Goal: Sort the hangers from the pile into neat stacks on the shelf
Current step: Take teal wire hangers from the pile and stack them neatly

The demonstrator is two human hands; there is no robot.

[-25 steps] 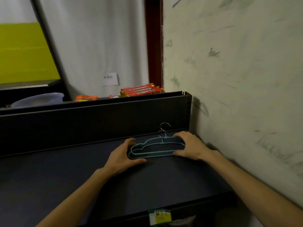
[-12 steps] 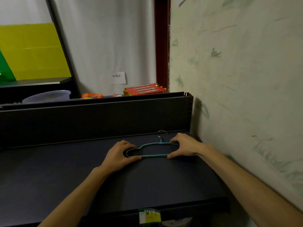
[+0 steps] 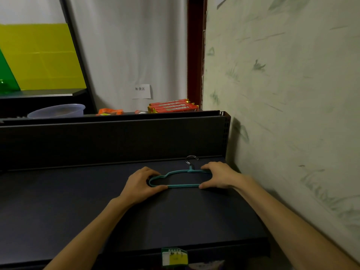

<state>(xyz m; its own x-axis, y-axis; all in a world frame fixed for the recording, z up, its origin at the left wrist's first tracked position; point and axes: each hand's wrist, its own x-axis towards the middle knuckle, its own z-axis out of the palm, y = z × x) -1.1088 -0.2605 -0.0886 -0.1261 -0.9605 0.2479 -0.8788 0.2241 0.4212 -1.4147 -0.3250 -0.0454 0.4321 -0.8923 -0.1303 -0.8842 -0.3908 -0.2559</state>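
Observation:
Teal wire hangers (image 3: 180,185) with a metal hook lie flat as one thin stack on the dark shelf (image 3: 78,207), near its back right corner. My left hand (image 3: 139,187) grips the stack's left end, thumb along the lower bar and fingers curled over the upper edge. Around the right end curls my right hand (image 3: 220,175), its thumb on the lower bar. The hook points toward the shelf's back panel. How many hangers lie in the stack cannot be told.
A dark back panel (image 3: 116,141) rises behind the shelf. The pale green wall (image 3: 292,114) closes the right side. Above the panel sit red snack packs (image 3: 173,107), an orange packet (image 3: 109,111) and a clear plastic tub (image 3: 56,111). A price tag (image 3: 174,257) hangs on the front edge.
The hangers, seen slightly fanned a second ago, now lie squared into one flat stack. Both hands stayed on the ends; the view shifted a little.

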